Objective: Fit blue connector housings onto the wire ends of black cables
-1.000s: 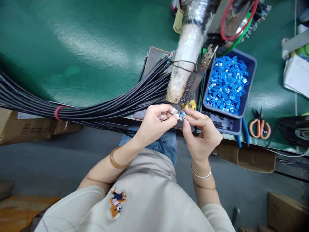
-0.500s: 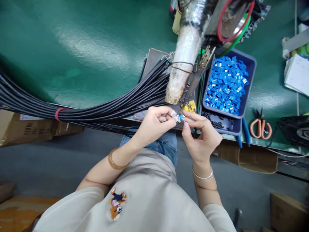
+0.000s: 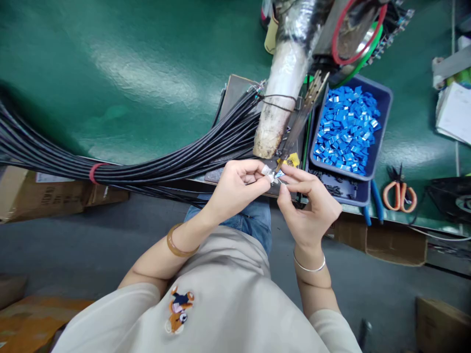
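Note:
My left hand [image 3: 239,189] is closed, its thumb and forefinger pinching the end of a small blue connector [image 3: 278,173]; white wrapping covers a fingertip. Opposite it, my right hand [image 3: 311,201] pinches a thin silvery wire [image 3: 281,182] between thumb and finger, close against the connector. The tip of a soldering iron [image 3: 294,132] slants down to the connector from above, at or very near its surface. Fingers hide most of the connector, so I cannot tell how the wire meets it.
Black cables [image 3: 165,164], bound by a red tie [image 3: 94,173], sweep left. A wrapped white tube [image 3: 274,110] overhangs my hands. To the right stand a bin [image 3: 384,117] of blue connectors, a lower tray [image 3: 362,193] of black parts, blue-handled pliers [image 3: 377,202] and orange-handled scissors [image 3: 399,193].
The whole view has shifted slightly. Both hands hold nearly the same pose at the iron's tip, and the connector between them looks slightly turned.

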`<state>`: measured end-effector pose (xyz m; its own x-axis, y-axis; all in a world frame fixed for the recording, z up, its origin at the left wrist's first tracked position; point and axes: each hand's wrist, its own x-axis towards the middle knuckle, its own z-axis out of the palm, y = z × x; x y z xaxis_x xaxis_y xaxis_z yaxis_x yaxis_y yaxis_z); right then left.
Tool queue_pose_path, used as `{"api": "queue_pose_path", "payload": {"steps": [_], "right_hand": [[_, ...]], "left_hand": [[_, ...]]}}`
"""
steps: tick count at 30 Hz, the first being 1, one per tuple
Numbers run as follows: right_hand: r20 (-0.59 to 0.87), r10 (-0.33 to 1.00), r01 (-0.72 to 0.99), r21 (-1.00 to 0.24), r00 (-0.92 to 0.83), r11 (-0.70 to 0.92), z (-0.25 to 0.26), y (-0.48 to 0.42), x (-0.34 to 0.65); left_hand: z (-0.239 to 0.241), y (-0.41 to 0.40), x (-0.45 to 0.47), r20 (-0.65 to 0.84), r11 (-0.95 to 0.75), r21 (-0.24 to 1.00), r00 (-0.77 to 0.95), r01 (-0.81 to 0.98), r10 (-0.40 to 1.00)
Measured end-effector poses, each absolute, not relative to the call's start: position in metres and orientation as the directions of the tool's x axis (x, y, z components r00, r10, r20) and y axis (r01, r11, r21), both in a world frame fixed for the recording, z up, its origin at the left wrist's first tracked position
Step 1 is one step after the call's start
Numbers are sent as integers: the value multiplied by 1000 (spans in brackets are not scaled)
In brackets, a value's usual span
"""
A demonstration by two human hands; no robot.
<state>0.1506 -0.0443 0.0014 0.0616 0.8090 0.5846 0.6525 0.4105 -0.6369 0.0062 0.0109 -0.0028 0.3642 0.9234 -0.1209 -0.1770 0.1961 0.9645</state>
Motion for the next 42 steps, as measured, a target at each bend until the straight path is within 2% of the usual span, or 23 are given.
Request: {"api": "queue_pose_path", "payload": {"steps": [6,10,13,16,19,21,24,27,37,42], "right_hand": [[556,829,660,-645,58,385,-3,-46,153],[573,818,717,-591,50,370,0,-47,155],[580,812,712,-597,65,369,1,-49,156],[539,829,633,-695,147,340,1,-51,155],[366,913,468,-848,179,248,2,-54,156],[315,928,415,-885,198,212,3,-56,155],[454,856,523,-806,246,277,4,-59,151],[588,792,645,-672,167,363,5,-62,148],[627,779,769,-485,-26,416,6,-63,151],[637,768,789,-438,-65,430,6,-62,151]], "left_hand": [[-5,12,5,-154,230,963,416,-140,896],[-4,10,5,-108,188,974,471,-125,875],[-4,7,5,-86,153,983,480,-102,873],[-5,4,4,-64,136,982,443,-131,894],[-5,1,2,-58,162,969,463,-189,885],[-4,0,0,-72,202,955,494,-215,867],[-3,0,-1,-66,218,945,508,-245,859],[-4,-1,-1,-35,187,947,497,-260,867],[-9,-3,3,14,121,948,421,-293,907],[-9,-2,4,24,98,954,396,-285,918]]}}
